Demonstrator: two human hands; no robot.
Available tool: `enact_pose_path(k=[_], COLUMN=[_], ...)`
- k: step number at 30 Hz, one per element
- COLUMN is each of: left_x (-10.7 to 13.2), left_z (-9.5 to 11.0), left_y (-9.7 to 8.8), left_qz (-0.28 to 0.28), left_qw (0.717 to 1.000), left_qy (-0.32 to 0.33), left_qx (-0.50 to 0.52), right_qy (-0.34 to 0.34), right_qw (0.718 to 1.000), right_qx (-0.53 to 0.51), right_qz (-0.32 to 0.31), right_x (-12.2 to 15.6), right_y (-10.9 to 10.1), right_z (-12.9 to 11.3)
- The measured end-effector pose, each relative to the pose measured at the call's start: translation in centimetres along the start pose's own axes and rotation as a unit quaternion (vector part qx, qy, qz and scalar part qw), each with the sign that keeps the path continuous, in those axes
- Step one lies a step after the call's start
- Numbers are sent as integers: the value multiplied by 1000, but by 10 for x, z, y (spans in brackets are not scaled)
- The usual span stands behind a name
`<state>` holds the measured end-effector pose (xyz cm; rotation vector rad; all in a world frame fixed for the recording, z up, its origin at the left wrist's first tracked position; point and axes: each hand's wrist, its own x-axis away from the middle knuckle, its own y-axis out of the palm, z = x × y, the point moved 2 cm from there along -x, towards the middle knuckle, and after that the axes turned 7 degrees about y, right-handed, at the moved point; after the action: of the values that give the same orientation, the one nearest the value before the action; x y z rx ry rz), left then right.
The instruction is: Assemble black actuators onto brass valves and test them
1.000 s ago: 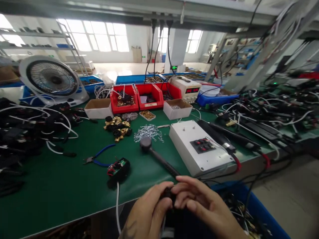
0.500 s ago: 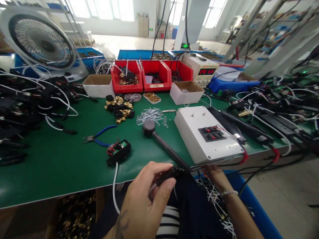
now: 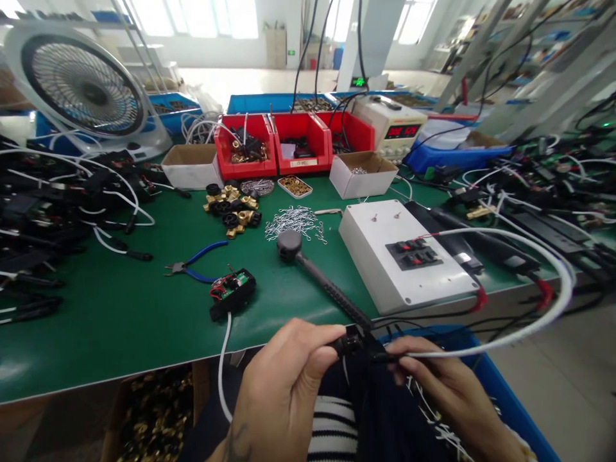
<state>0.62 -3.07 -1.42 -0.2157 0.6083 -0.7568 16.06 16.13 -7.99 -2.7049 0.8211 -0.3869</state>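
Observation:
My left hand (image 3: 289, 385), closed, pinches a black cable connector (image 3: 350, 340) between thumb and fingers above my lap. Just right of it, my right hand (image 3: 447, 382) grips a second black plug (image 3: 381, 357) on a thick white cable (image 3: 486, 348) that loops out to the right. The two connector ends are close together; whether they touch I cannot tell. On the bench lies a small black housing (image 3: 235, 296) with a green circuit board and red wires showing. Its white lead (image 3: 222, 366) runs down behind my left wrist. Beyond my hands is a black round-headed tool (image 3: 332, 292).
Blue-handled cutters (image 3: 198, 260) lie left of the housing. A white switch box (image 3: 380, 256) stands at right. Metal clips (image 3: 296, 223), brass fittings (image 3: 235, 208) and red bins (image 3: 248, 168) sit farther back. A blue crate (image 3: 524, 420) is below the bench edge.
My right hand has come up from the crate beside the bench edge and now holds a black plug with a white cable, close to the left hand's connector. The left hand stays nearly in place.

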Motion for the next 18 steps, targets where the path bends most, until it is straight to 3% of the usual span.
enact_pose_path(k=[3,7,11,18], left_x=[1,3,4,6], left_z=[0,0,0,0], left_y=[2,3,4,5], left_qz=[1,3,8,18], left_qw=[1000,1000,1000,999], left_qy=[-2,11,24,31], left_qx=[2,-8,-13,12], right_qy=[-78,-95,-66,-43], right_qw=[985,960,966,978], right_qx=[-151,-259,-245,-202], right_qz=[42,52,36,24], right_x=[12,8,0,-4], right_y=[4,19,28,25], right_z=[-43,-72,-78,-82])
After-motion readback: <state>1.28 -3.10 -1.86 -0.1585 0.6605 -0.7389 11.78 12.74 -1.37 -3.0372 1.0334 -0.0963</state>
